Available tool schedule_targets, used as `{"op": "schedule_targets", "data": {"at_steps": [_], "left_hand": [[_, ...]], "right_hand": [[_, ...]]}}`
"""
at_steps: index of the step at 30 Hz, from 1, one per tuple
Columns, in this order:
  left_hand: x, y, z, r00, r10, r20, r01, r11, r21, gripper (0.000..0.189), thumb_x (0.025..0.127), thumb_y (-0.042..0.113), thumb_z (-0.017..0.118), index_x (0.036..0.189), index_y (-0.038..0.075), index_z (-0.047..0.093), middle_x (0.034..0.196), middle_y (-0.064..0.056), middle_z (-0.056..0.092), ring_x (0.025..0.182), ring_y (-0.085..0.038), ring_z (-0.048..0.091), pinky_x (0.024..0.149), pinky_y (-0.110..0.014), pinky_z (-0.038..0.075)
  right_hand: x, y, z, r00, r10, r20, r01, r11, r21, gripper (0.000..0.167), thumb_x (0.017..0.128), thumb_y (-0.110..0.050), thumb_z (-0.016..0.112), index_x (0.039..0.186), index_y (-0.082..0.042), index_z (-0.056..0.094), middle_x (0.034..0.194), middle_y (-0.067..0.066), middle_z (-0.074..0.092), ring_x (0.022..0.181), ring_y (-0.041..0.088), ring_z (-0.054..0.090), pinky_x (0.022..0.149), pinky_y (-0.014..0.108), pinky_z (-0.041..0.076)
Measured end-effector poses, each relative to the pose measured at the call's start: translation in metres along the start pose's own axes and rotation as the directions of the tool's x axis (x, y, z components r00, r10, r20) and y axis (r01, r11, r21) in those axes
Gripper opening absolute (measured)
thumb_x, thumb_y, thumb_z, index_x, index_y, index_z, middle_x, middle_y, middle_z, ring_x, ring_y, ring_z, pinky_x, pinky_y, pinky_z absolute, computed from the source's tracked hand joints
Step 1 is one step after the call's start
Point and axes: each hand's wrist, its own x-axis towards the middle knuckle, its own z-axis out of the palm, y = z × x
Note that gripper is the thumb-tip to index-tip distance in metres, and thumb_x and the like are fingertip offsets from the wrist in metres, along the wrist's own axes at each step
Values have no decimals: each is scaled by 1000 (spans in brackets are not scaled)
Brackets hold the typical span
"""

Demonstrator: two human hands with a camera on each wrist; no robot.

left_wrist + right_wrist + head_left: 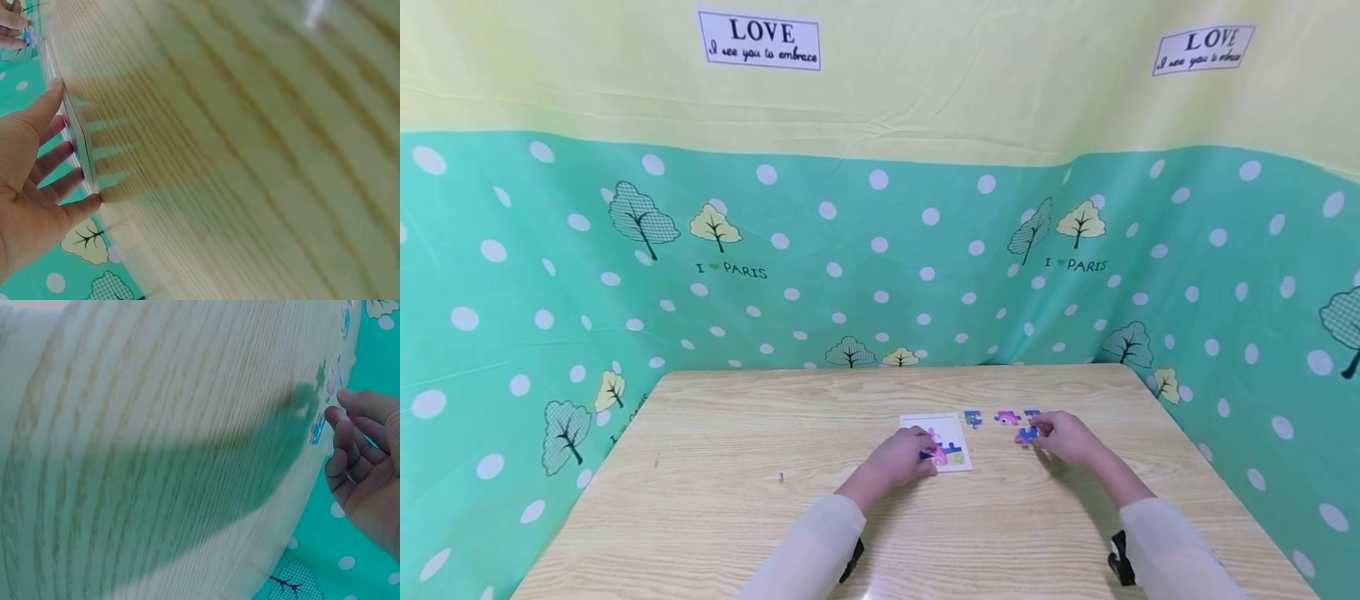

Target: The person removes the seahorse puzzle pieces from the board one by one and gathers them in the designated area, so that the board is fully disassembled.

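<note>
A white-framed puzzle board (pixel 964 460) lies on the table, partly filled with pink, blue and green pieces. My left hand (pixel 891 460) rests over its left side, fingers spread onto the board and covering part of the picture. In the left wrist view, the thumb and little finger of that hand (pixel 37 169) touch the board's edge (pixel 78 128). To the right of the board, my right hand (pixel 1069 439) pinches a blue and pink puzzle piece (pixel 1026 436) between thumb and fingertips. The other fingers of the right hand (pixel 369 444) are curled in.
Loose puzzle pieces lie right of the board: a blue-green one (pixel 973 419), a pink one (pixel 1007 417) and a blue one (pixel 1032 413) close beside the right fingertips. The wooden table (pixel 715 475) meets a green dotted curtain (pixel 805 275) at its back and sides.
</note>
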Motion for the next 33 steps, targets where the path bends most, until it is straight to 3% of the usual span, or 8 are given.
{"op": "schedule_targets", "data": {"at_steps": [10, 18, 33], "left_hand": [[1, 3, -1, 1000, 7, -11, -7, 1000, -3, 39, 86, 37, 64, 119, 17, 63, 130, -3, 56, 120, -22, 53, 105, -31, 43], [1, 4, -1, 1000, -4, -1, 4, 1000, -11, 38, 86, 38, 64, 119, 18, 63, 130, -2, 56, 121, -21, 52, 105, -30, 43], [-3, 4, -4, 999, -32, 2, 32, 999, -20, 38, 86, 36, 65, 119, 18, 63, 130, -2, 55, 121, -21, 51, 105, -31, 43]], "right_hand": [[-7, 5, -8, 999, 42, -26, -42, 999, 7, 40, 83, -1, 59, 120, 11, 54, 83, 9, 56, 70, 16, 48, 53, 22, 44], [-11, 16, -12, 999, -7, -46, 7, 1000, -5, 37, 83, -1, 58, 116, 14, 55, 81, 10, 57, 67, 15, 49, 54, 23, 44], [-12, 23, -9, 998, 36, -49, -34, 999, 43, 37, 85, 2, 55, 119, 17, 51, 83, 12, 56, 64, 16, 51, 50, 23, 45]]}}
